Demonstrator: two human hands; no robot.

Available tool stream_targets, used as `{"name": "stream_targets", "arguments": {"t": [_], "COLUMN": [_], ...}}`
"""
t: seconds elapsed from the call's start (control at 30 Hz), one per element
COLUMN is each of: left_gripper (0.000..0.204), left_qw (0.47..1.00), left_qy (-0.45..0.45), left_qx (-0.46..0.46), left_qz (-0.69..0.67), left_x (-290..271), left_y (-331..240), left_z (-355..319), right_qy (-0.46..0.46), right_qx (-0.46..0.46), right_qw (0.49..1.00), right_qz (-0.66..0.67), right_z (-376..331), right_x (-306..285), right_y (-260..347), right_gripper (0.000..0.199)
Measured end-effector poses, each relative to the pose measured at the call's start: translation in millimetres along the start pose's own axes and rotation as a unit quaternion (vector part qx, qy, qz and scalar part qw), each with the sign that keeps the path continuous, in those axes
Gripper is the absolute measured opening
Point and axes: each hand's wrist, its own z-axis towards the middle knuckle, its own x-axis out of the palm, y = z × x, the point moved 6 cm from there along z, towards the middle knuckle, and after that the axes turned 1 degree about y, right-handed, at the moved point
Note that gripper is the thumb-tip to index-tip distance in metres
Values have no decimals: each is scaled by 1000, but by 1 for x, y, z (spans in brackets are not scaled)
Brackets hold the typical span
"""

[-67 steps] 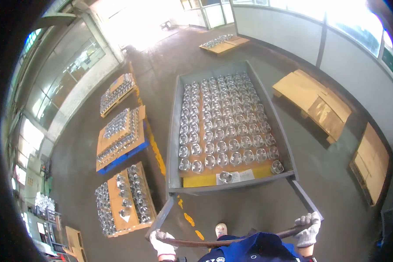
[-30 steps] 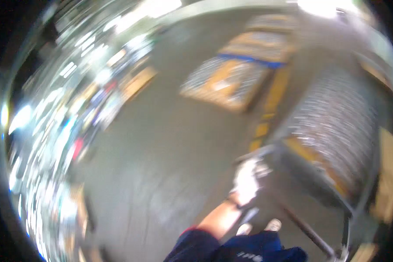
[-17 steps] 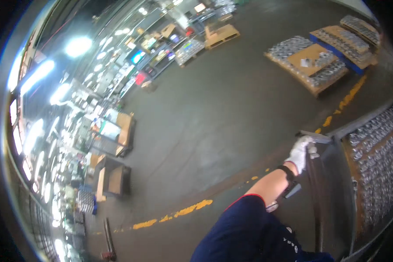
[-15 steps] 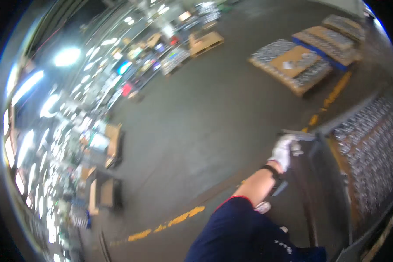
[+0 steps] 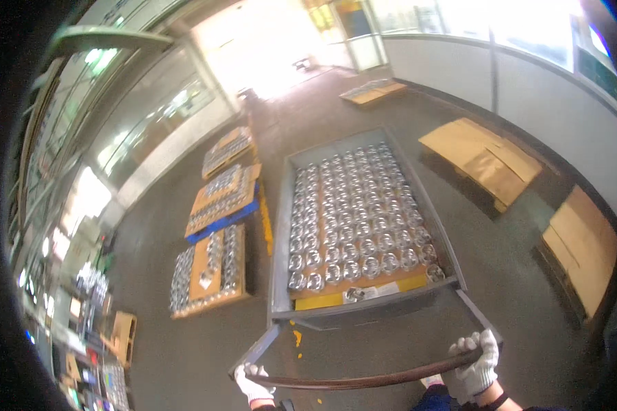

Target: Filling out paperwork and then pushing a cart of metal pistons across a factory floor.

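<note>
A grey metal cart [image 5: 281, 274] with raised side walls stands in front of me, with a dark push bar [image 5: 370, 379] at its near end. My left hand [image 5: 253, 385], in a white knit glove, is closed around the bar's left end. My right hand [image 5: 478, 359], gloved alike, is wrapped round the right end. Rows of shiny cylindrical metal parts [image 5: 349, 219] stand upright on brown board inside the cart. At the cart's near edge lie a small metal piece [image 5: 354, 294] and a white paper [image 5: 380, 291].
To the left are pallets of similar parts, a near one [image 5: 209, 270] and a blue one [image 5: 223, 205]. On the right, flat cardboard lies on a pallet [image 5: 483, 161] and another cardboard-topped pallet [image 5: 583, 250] is by the wall [image 5: 445, 72]. A low pallet [image 5: 373, 91] sits farther ahead.
My view has swung right, so the cart now lies straight ahead instead of at the right edge. My right hand has come into view on the bar; one gloved hand was visible before.
</note>
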Motion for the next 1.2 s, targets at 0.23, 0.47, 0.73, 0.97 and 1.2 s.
{"name": "stream_targets", "arguments": {"t": [0.23,0.47,0.73,0.97,1.2], "left_gripper": [23,17,36,27,27], "left_qw": [998,995,997,994,996], "left_qy": [-11,5,-29,-61,-23], "left_qx": [47,48,-78,-51,-69], "left_qz": [-32,-87,6,-70,-61], "left_x": [-21,-8,19,36,36], "left_y": [-12,-15,-22,-23,-27], "left_z": [4,-12,-47,-57,-53], "right_qy": [150,79,-4,-124,-16], "right_qx": [-170,-181,-212,-200,-213], "right_qw": [972,979,972,969,975], "right_qz": [54,54,100,72,70], "right_z": [-7,-4,-5,-10,-8], "right_x": [3,-16,-21,-16,-17], "right_y": [-5,-11,-6,-3,0], "right_gripper": [34,26,27,30,29]}}
